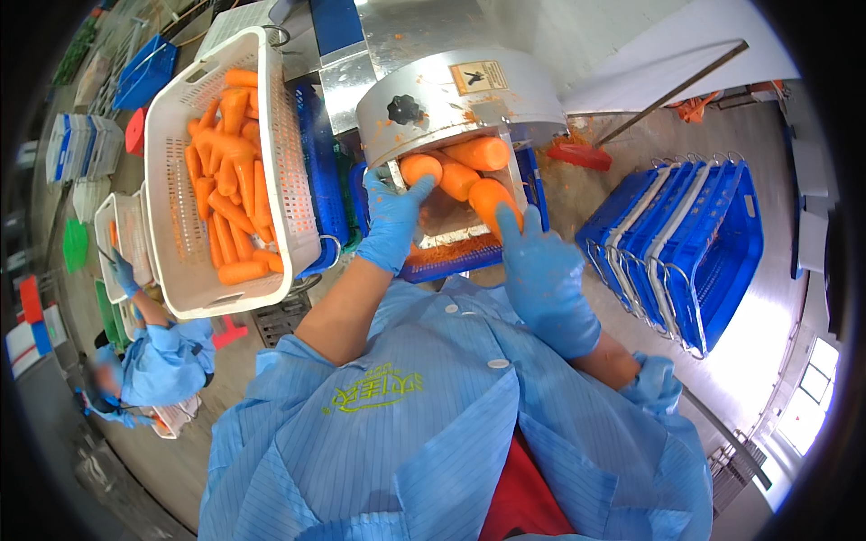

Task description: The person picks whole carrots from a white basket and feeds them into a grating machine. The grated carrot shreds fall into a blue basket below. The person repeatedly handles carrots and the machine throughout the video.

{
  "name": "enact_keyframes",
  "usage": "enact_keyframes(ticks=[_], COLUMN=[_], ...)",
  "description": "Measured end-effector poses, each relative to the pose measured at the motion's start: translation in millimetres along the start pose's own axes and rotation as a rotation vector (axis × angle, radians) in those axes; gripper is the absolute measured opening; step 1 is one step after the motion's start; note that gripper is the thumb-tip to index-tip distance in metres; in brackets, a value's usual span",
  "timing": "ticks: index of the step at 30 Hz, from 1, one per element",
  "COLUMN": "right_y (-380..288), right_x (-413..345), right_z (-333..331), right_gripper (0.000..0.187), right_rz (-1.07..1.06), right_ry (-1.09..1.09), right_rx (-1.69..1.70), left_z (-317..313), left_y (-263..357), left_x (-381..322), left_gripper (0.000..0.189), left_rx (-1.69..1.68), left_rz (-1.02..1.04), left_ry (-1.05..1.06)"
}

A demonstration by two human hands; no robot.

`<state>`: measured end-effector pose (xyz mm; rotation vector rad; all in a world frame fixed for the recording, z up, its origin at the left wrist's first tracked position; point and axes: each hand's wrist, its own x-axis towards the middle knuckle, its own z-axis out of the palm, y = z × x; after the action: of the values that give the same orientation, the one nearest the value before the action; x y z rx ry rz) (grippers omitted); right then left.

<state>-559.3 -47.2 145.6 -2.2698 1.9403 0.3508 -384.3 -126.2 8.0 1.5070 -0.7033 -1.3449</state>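
Note:
My left hand (394, 223), in a blue glove, grips the end of a peeled carrot (419, 169) at the left side of a metal feed chute (454, 235). Its thumb lies on the carrot and the fingers are partly hidden by the chute's wall. Gloved in blue too, my right hand (547, 280) holds a thick carrot (492, 201) with the index finger along it. Two more carrots (482, 154) lie between them, their far ends under the rounded steel housing of a vegetable-cutting machine (460, 101). Orange shreds (453, 251) fill part of a blue crate (433, 273) below the chute.
A white perforated crate (298, 223) of peeled carrots (233, 169) stands at left. Stacked blue and white crates (710, 257) are at right. A red-headed floor squeegee or broom (580, 155) leans behind. Another person (166, 358) works at far left beside crates.

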Motion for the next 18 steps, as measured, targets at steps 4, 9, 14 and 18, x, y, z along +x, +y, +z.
enact_keyframes(ticks=[4, 9, 14, 18], right_y=[15, 49, 60, 73], right_x=[12, -7, -34, -23], right_z=[-4, 2, -3, -13], right_gripper=[0.049, 0.042, 0.061, 0.062], right_rz=[-0.118, -0.16, -0.004, -0.05], right_ry=[0.085, 0.304, 0.303, 0.354], right_rx=[0.098, 0.349, 0.382, 0.393], left_z=[-2, 7, 0, 2], left_y=[4, 16, -6, 2], left_x=[-2, -10, 1, -3], left_gripper=[0.064, 0.063, 0.061, 0.06], left_rx=[0.014, 0.034, 0.056, 0.143], left_rz=[-0.019, -0.056, 0.013, -0.046], left_ry=[0.024, 0.047, 0.111, 0.15])
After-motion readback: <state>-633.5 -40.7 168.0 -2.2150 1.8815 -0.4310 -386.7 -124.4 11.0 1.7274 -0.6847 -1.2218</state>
